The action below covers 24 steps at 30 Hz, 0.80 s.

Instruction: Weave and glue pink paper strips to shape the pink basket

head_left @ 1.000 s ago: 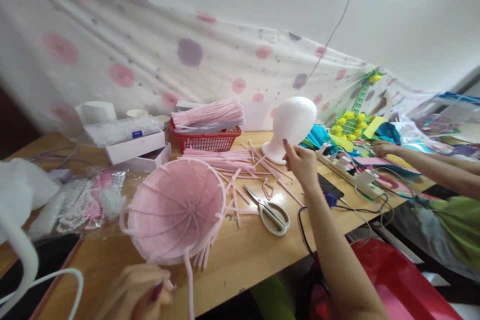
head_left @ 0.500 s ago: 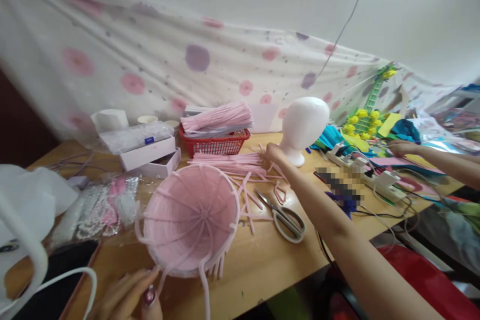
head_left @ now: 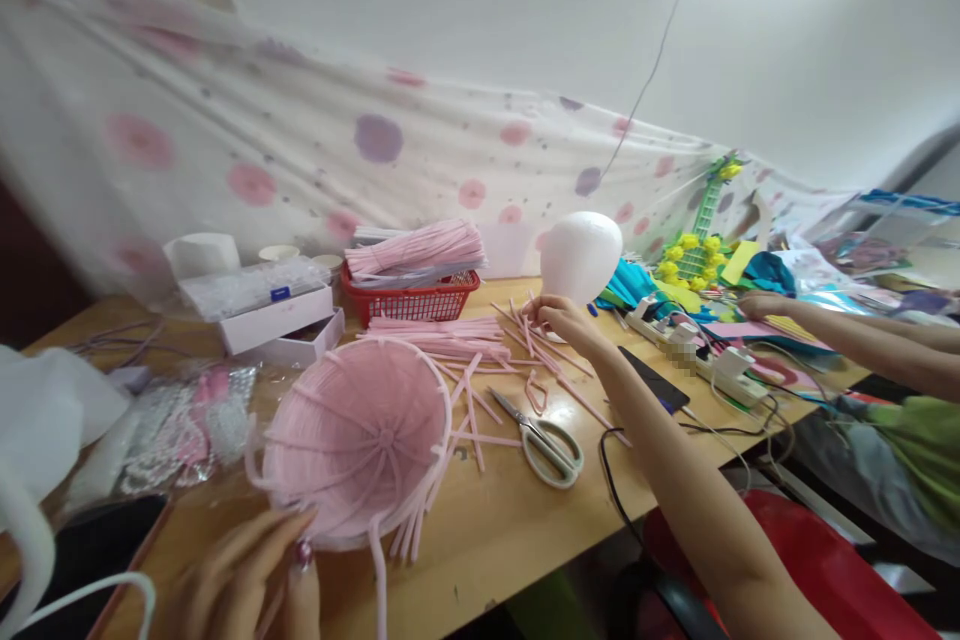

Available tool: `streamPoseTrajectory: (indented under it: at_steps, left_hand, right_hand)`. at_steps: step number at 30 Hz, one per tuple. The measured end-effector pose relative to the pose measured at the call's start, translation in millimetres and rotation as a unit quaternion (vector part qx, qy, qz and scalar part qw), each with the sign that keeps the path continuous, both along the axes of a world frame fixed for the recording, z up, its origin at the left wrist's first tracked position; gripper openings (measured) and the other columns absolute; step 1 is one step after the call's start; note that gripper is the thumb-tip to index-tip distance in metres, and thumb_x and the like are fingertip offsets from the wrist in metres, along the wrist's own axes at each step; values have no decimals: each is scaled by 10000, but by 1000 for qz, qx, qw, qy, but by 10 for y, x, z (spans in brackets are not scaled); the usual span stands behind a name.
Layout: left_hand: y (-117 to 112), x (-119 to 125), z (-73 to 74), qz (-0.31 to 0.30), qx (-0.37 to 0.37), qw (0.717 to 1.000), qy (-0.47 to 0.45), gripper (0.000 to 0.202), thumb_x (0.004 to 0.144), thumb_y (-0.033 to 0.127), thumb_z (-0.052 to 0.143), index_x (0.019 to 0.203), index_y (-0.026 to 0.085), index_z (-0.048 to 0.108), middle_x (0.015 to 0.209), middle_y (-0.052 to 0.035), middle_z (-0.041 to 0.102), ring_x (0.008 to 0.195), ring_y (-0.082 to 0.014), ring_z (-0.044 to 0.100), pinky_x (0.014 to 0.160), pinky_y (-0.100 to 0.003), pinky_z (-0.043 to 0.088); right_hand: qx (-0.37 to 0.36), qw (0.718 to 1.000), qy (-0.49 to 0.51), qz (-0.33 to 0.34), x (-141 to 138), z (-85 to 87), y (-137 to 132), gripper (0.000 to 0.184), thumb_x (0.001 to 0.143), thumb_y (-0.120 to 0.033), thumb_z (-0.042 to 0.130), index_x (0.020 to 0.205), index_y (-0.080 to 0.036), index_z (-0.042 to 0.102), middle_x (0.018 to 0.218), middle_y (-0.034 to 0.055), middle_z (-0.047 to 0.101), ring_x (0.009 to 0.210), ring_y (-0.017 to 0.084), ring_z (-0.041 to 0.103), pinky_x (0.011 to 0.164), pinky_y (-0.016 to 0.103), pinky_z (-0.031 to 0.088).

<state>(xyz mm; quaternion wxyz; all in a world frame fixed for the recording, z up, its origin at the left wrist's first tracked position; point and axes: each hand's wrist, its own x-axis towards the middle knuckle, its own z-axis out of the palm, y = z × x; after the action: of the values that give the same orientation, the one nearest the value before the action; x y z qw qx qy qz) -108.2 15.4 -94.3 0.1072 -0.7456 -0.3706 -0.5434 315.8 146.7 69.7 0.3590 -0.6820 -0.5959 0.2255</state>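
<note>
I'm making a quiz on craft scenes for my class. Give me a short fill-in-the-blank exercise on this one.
1. The left hand touches the rim of the woven ____ basket.
2. The right hand reaches into the loose pink strips in front of the white foam ____.
3. The scissors lie on the ____ table.
4. A bundle of pink strips rests on the ____ mesh basket.

Missing words: pink; head; wooden; red

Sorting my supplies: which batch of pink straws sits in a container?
The bundled pink straws atop the red plastic basket; the loose pink straws lie on the wooden table.
</note>
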Motion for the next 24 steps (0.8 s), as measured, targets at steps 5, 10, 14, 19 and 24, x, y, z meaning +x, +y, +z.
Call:
streamPoseTrajectory:
  at_steps: [5, 10, 14, 19, 24]
  left_hand:
    - [-109, 152, 709, -1, -18, 993, 121, 425, 915, 163, 503, 1330, 159, 592, 1259, -142, 671, 1186, -299, 627, 1017, -438, 475]
    - [-179, 122, 640, -48, -120, 981, 142, 413, 922, 195, 531, 1332, 198, 582, 1391, -126, 601, 1345, -325, 494, 1135, -512, 350]
    - [-171, 244, 623, -37, -111, 985, 123, 249, 929, 123, 582, 1115, 275, 647, 1095, -27, 741, 1225, -286, 555, 1113, -499, 320]
    - [-160, 471, 685, -27, -130, 987, 95, 228, 938, 108, 618, 1020, 308, 694, 853, 57, 761, 1108, -245, 638, 1177, -497, 214]
    - [-194, 666, 720, -27, -114, 991, 68, 189, 948, 142, 660, 1084, 271, 684, 910, 31, 797, 1051, -226, 699, 1246, -526, 173]
  right_hand:
    - [45, 988, 103, 104, -401, -35, -745, 219, 947, -309, 505, 956, -155, 660, 764, 21, 617, 657, 144, 602, 609, 264, 482]
    - [108, 956, 142, 233, -874, -179, -1511, 299, 1033, -243, 507, 1330, -266, 484, 893, -9, 682, 573, 93, 561, 511, 200, 440]
    - [200, 962, 47, 177, -1231, -345, -1827, 264, 1039, -154, 505, 1253, -290, 576, 887, -14, 700, 758, 106, 667, 653, 184, 510]
    - [247, 963, 32, 107, -1582, -573, -1928, 92, 1001, -162, 610, 981, -250, 628, 673, -71, 583, 509, 65, 517, 456, 146, 379]
    - [223, 969, 87, 58, -1686, -687, -1937, 93, 1000, -163, 608, 981, -254, 611, 773, -48, 654, 619, 77, 639, 524, 127, 479]
